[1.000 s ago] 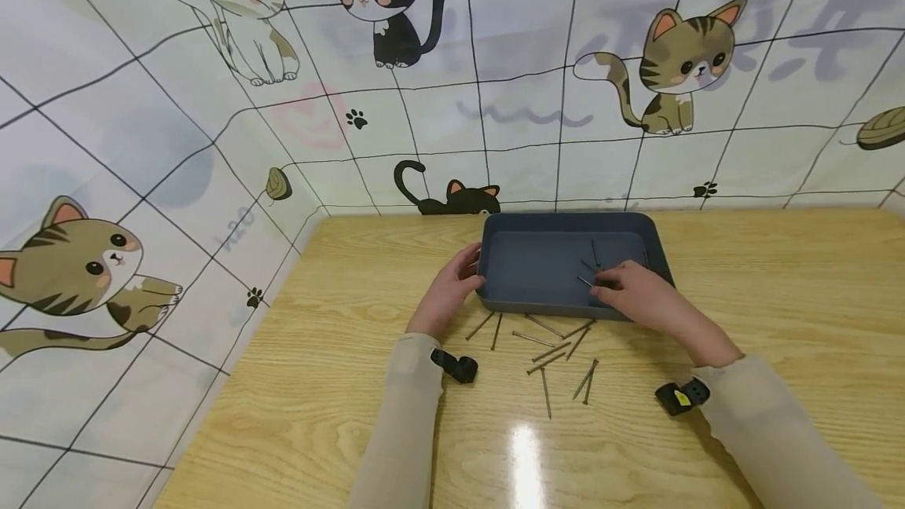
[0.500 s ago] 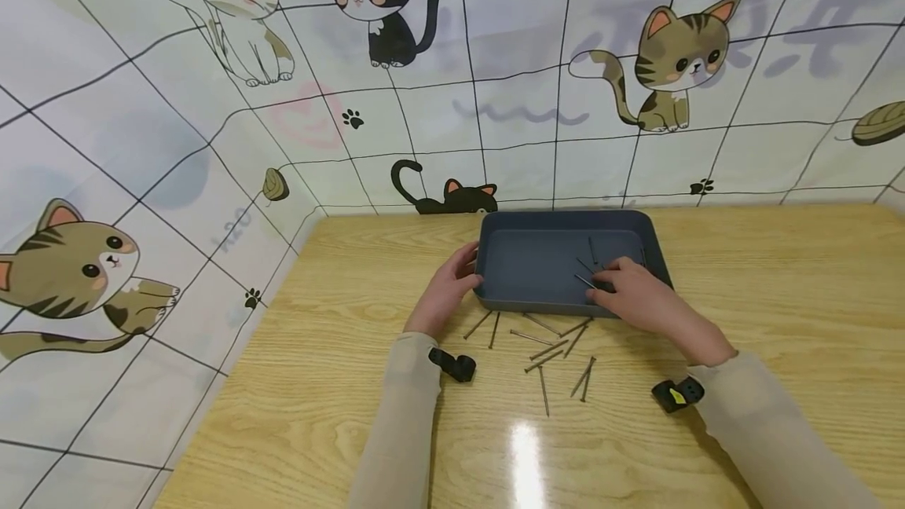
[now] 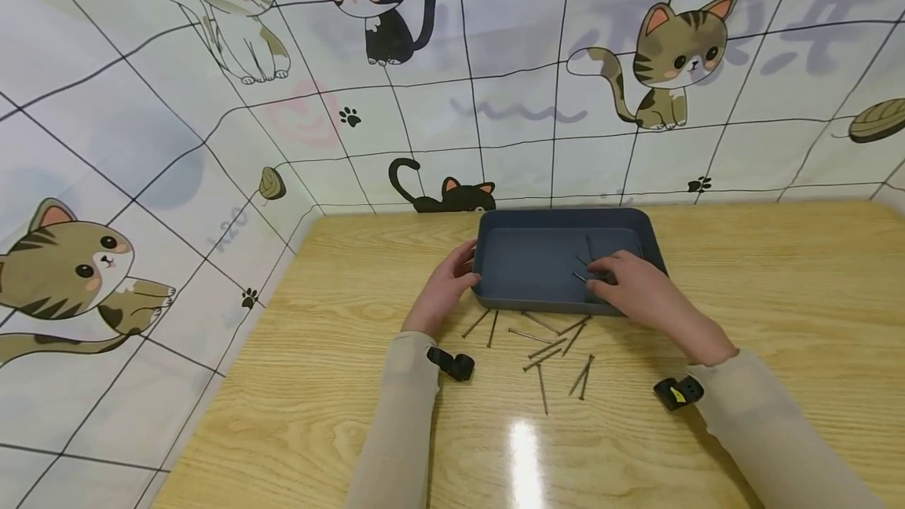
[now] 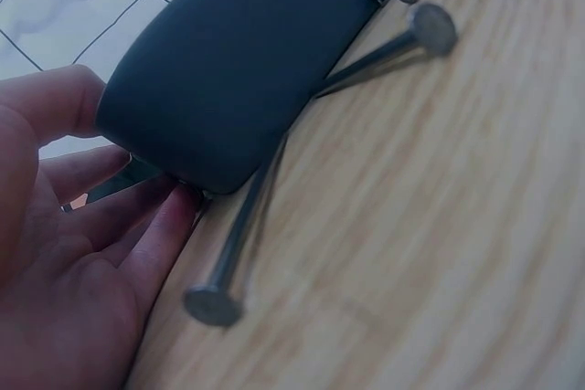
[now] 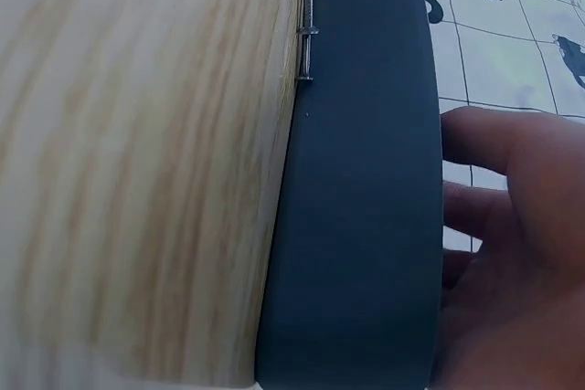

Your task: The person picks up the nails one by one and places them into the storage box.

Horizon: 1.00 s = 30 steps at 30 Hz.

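Observation:
A dark grey-blue tray point(image 3: 526, 265) stands on the wooden table. My left hand point(image 3: 441, 289) rests against its left end; in the left wrist view the thumb lies at the tray's corner and the fingers touch the wall below. My right hand point(image 3: 639, 289) reaches over the front right into the tray, thumb and index finger visibly apart above the nails. One nail point(image 3: 580, 277) points towards the thumb, and another nail point(image 3: 590, 246) lies further back. The tray wall hides those fingertips in the right wrist view, so I cannot tell whether they hold a nail.
Several loose nails point(image 3: 543, 389) lie scattered on the table point(image 3: 339, 383) in front of the tray. Two nails point(image 4: 242, 226) lean close to the tray's front wall near my left hand. A cat-patterned sheet point(image 3: 523, 140) rises behind the table and along the left.
My right hand's thumb and index finger have shifted slightly right over the nails in the tray. My left hand stays at the tray's left end, and the head view has tilted a little.

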{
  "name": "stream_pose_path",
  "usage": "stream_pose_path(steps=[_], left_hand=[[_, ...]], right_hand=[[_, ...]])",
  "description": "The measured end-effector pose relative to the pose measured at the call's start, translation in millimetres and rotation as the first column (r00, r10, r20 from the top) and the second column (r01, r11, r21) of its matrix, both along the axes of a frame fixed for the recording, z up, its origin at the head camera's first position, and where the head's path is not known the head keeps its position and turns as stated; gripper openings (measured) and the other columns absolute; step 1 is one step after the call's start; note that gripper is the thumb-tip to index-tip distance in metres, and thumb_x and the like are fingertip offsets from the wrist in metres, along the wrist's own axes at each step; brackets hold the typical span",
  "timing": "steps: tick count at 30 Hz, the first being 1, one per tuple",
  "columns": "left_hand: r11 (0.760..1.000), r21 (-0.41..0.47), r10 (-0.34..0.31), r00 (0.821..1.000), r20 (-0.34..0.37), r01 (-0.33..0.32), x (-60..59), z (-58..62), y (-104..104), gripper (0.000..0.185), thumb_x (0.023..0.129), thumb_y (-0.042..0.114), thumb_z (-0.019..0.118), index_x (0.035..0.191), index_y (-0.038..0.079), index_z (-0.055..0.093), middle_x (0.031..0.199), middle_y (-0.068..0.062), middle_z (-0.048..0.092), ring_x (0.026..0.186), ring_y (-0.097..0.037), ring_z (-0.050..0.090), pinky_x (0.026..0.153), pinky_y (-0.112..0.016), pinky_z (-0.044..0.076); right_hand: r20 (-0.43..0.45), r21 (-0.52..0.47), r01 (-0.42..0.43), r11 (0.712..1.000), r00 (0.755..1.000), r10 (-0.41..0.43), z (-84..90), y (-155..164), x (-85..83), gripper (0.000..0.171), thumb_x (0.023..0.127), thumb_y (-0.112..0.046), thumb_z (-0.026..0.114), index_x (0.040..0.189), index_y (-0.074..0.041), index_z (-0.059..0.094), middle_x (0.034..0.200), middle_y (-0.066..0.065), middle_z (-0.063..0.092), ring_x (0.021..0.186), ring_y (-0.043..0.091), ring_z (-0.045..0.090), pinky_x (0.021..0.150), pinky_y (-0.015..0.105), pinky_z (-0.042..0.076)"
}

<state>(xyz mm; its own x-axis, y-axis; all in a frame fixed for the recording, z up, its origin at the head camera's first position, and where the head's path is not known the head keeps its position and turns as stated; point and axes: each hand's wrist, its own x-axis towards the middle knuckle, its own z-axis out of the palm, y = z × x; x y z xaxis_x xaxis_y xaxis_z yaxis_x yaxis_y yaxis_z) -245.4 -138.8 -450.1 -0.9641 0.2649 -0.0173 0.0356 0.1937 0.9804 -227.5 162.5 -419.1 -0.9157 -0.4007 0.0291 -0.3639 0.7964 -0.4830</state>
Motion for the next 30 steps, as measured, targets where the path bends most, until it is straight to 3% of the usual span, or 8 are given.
stream_pose_path(steps=[3,11,17,21,25,30], left_hand=[[1.000,0.000,-0.006,1.000,0.002,0.006,3.8,7.1,1.7,0.057,0.089,0.003,0.047,0.141,0.012,0.027,0.142,-0.010,0.030,0.126,-0.025,0.033,0.098,-0.040,0.032],[1.000,-0.022,-0.012,1.000,0.006,0.012,5.5,12.0,2.9,0.058,0.089,0.004,0.047,0.142,0.012,0.025,0.143,-0.010,0.028,0.127,-0.026,0.031,0.098,-0.040,0.031],[1.000,-0.016,-0.007,1.000,0.012,0.007,4.0,9.7,2.5,0.058,0.089,0.004,0.047,0.142,0.012,0.025,0.143,-0.010,0.028,0.127,-0.025,0.031,0.099,-0.041,0.030],[1.000,-0.012,0.003,1.000,0.006,-0.003,-1.3,0.4,1.2,0.058,0.089,0.005,0.048,0.141,0.015,0.027,0.142,-0.006,0.030,0.126,-0.022,0.033,0.099,-0.041,0.031],[0.999,-0.028,0.025,1.000,-0.016,-0.026,-7.5,-11.5,-0.2,0.057,0.088,0.008,0.050,0.141,0.021,0.030,0.140,0.000,0.034,0.124,-0.016,0.036,0.097,-0.038,0.033],[0.998,-0.031,0.045,0.999,-0.020,-0.046,-9.0,-16.5,-0.6,0.057,0.088,0.009,0.051,0.140,0.023,0.032,0.138,0.004,0.036,0.121,-0.011,0.039,0.096,-0.036,0.034]], right_hand=[[-0.010,-0.011,-0.008,1.000,1.000,0.008,1.5,-0.1,0.6,0.036,0.089,-0.024,0.054,0.117,-0.001,0.057,0.104,0.013,0.052,0.085,0.024,0.053,0.066,0.039,0.044],[-0.049,-0.020,-0.093,0.995,0.995,0.092,10.9,-4.7,4.0,0.030,0.087,-0.022,0.057,0.113,-0.006,0.060,0.101,0.005,0.058,0.086,0.020,0.056,0.068,0.038,0.046],[-0.039,0.003,-0.163,0.987,0.986,0.163,22.7,-12.9,12.4,0.024,0.087,-0.020,0.058,0.108,-0.008,0.062,0.097,0.001,0.061,0.082,0.016,0.056,0.066,0.034,0.046],[-0.035,0.028,-0.237,0.971,0.971,0.238,29.3,-16.9,17.7,0.020,0.085,-0.018,0.060,0.104,-0.011,0.063,0.091,-0.004,0.060,0.079,0.011,0.056,0.064,0.031,0.046],[0.035,0.024,-0.309,0.951,0.951,0.308,33.2,-19.7,23.5,0.018,0.085,-0.017,0.060,0.103,-0.014,0.063,0.090,-0.007,0.060,0.079,0.008,0.056,0.066,0.029,0.046],[0.159,0.046,-0.389,0.920,0.912,0.378,36.1,-25.2,32.8,0.017,0.085,-0.014,0.059,0.101,-0.016,0.063,0.089,-0.009,0.059,0.078,0.005,0.054,0.066,0.027,0.045]])
